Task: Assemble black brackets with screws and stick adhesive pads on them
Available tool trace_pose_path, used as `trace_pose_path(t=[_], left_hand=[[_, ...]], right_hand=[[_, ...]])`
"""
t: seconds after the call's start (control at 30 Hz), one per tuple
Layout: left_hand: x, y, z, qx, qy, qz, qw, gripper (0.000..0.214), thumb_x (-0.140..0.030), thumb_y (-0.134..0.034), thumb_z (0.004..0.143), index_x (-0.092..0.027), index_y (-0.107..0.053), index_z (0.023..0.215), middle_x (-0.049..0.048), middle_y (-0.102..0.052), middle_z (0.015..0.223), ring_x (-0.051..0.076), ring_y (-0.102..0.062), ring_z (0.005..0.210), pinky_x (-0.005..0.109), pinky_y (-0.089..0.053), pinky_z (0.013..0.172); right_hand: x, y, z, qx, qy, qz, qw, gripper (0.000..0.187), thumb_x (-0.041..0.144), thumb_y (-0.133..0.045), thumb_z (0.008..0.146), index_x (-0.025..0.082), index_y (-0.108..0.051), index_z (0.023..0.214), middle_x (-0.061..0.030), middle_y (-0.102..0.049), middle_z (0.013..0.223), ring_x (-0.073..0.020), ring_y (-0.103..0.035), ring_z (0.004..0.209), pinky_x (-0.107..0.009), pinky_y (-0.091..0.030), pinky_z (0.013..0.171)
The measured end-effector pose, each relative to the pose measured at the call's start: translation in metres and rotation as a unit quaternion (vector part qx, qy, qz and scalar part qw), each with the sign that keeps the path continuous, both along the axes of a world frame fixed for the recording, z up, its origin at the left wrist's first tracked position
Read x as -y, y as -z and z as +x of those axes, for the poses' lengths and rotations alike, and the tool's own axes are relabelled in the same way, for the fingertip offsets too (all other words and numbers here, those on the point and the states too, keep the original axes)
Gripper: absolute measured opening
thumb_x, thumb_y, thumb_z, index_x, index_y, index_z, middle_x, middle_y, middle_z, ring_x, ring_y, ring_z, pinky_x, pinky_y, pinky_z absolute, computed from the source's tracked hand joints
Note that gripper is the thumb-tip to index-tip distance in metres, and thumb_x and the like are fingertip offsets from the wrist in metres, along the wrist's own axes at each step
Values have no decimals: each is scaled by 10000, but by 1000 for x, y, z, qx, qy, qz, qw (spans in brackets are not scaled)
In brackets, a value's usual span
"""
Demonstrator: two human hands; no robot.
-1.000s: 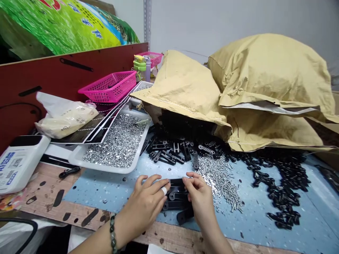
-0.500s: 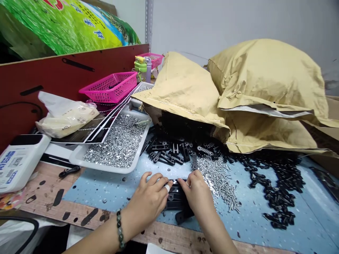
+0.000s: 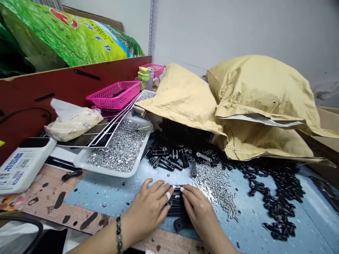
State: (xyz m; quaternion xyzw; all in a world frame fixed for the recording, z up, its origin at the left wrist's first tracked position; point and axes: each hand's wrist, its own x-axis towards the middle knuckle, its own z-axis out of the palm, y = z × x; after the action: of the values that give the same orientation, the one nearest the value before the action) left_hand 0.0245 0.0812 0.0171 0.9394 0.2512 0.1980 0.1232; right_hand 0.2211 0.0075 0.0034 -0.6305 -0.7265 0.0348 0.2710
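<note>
My left hand (image 3: 149, 207) and my right hand (image 3: 197, 208) lie close together on the blue mat (image 3: 113, 188) near the front edge, fingertips meeting over a small stack of flat black plastic links (image 3: 177, 204). Both hands have their fingers bent down onto the links, pressing on them. The left index finger wears a white band. A pile of small silver screws (image 3: 219, 185) spreads right beside my right hand. More black links (image 3: 169, 158) lie loose just beyond the hands.
A white tray of silver nuts (image 3: 116, 150) stands at the left, pink baskets (image 3: 116, 94) behind it. Tan sacks (image 3: 238, 106) fill the back; black parts spill from one. Assembled black pieces (image 3: 278, 190) lie at right. A white device (image 3: 22, 165) sits far left.
My hands have drawn nearer each other over the black links, fingertips now touching. The camera has tilted so the whole scene sits lower in view.
</note>
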Motion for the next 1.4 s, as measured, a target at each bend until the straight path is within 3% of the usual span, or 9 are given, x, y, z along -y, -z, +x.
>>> trace_pose_path(t=[0.23, 0.4, 0.47, 0.57, 0.63, 0.8, 1.1, 1.3, 1.4], left_hand=[[-1, 3, 3, 0, 15, -21, 1000, 417, -148, -456, 902, -232, -481, 1310, 52, -592, 1242, 241, -507, 1151, 482, -281, 1002], [3, -5, -4, 0, 3, -89, 996, 512, -193, -511, 876, -264, -410, 1373, 69, -540, 1310, 268, -479, 1204, 537, -303, 1040], [7, -4, -6, -2, -7, -131, 991, 694, -281, -585, 842, -250, -258, 1453, 109, -388, 1445, 303, -387, 1293, 527, -342, 1042], [12, 6, -2, 2, -5, -177, 984, 1098, -445, -730, 700, -209, -8, 1494, 161, -122, 1545, 356, -207, 1382, 527, -349, 1058], [16, 15, 5, 6, 8, -178, 984, 1231, -470, -782, 619, -205, 49, 1488, 168, -91, 1549, 371, -150, 1395, 552, -303, 1082], [21, 29, 21, 8, -12, -137, 990, 992, -245, -649, 740, -187, 4, 1484, 170, -263, 1501, 331, -247, 1373, 562, -266, 1103], [24, 36, 25, -28, -37, -104, 994, 901, -98, -494, 745, -173, 19, 1482, 176, -230, 1509, 328, -223, 1377, 538, -313, 1080], [21, 35, 25, 3, -28, -120, 992, 830, -105, -530, 715, -169, -151, 1451, 158, -233, 1501, 333, -254, 1344, 553, -325, 1061], [19, 22, 21, 54, -18, -153, 987, 815, -179, -579, 747, -166, -161, 1446, 168, -258, 1482, 339, -274, 1324, 576, -297, 1060]], right_hand=[[-4, 0, -8, 32, 26, -36, 999, 329, 94, -398, 883, 142, -610, 1130, -141, -605, 1096, -249, -598, 989, -411, -539, 843], [6, -12, 6, -71, 40, -41, 996, 268, 187, -399, 927, 217, -612, 1087, -86, -634, 1055, -204, -628, 987, -345, -549, 849], [23, -6, 13, -66, 69, -5, 995, 291, 262, -469, 914, 221, -544, 1192, -108, -599, 1173, -245, -585, 1105, -394, -528, 902], [48, 15, 13, -30, 91, 11, 995, 577, 311, -541, 876, 218, -325, 1403, -144, -455, 1377, -309, -466, 1256, -456, -505, 938], [54, 27, 6, -20, 86, 8, 996, 635, 275, -490, 903, 224, -196, 1463, -141, -405, 1428, -301, -436, 1285, -446, -505, 944], [33, 33, -19, 49, 51, -8, 997, 694, 231, -415, 935, 217, -8, 1497, -154, -348, 1470, -314, -396, 1310, -533, -441, 998], [24, 27, -35, 89, 29, -12, 996, 738, 203, -403, 928, 159, 74, 1488, -182, -320, 1473, -329, -326, 1344, -586, -411, 1004], [29, 18, -33, -4, -25, -34, 999, 604, 155, -381, 923, 181, -161, 1485, -125, -432, 1425, -267, -393, 1320, -516, -386, 1054], [32, 13, -16, -112, 23, -3, 993, 475, 221, -376, 951, 227, -322, 1423, -89, -495, 1381, -228, -444, 1287, -442, -424, 1036]])
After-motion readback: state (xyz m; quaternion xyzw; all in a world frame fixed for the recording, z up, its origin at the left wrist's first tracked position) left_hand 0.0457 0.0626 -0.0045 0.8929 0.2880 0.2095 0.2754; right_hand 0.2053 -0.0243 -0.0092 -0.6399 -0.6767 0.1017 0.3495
